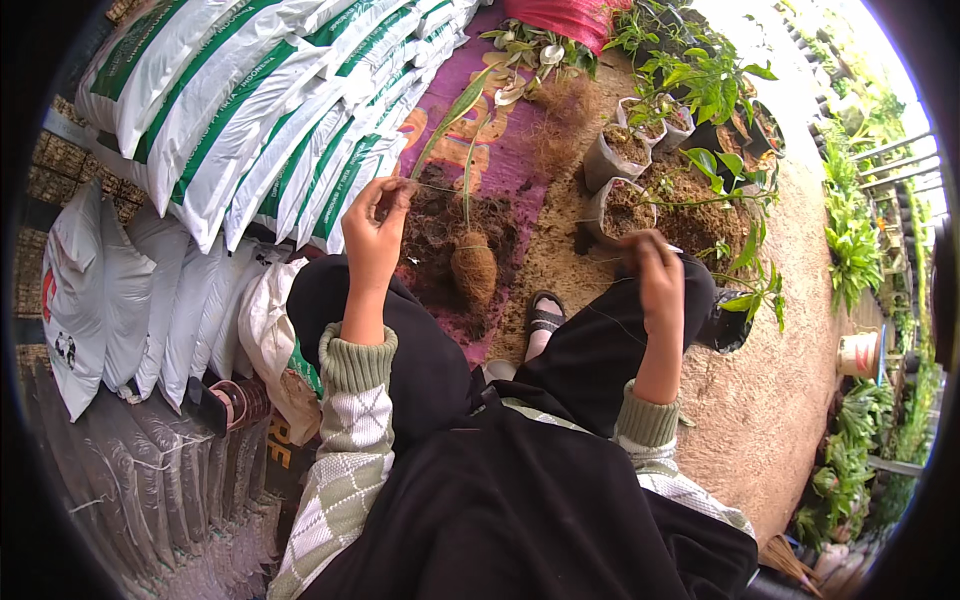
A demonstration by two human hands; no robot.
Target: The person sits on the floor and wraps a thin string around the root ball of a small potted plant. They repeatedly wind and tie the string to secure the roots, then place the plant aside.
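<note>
My left hand (381, 217) is raised above my left knee, with thumb and fingertips pinched on a thin thread (442, 187). Over my right knee, my right hand (655, 271) is blurred, its fingers closed around thread. A pale tip sticks out beside those fingers, too blurred to name. Loose thread hangs below the right hand. Between my knees lies a root ball wrapped in brown fibre (474, 274), with thread wound around its upper part. A narrow green leaf (469, 176) rises from it. Dark soil and roots (427, 225) lie around it, and a longer leaf (457, 112) stands behind.
A printed purple sheet (517, 176) covers the ground ahead. Stacked white-and-green sacks (247, 97) rise at left, above upright white sacks (127, 285). At right are plants in white grow bags (606, 169) and a black bag (731, 330). Loose fibre (562, 112) lies near a red cloth (562, 19).
</note>
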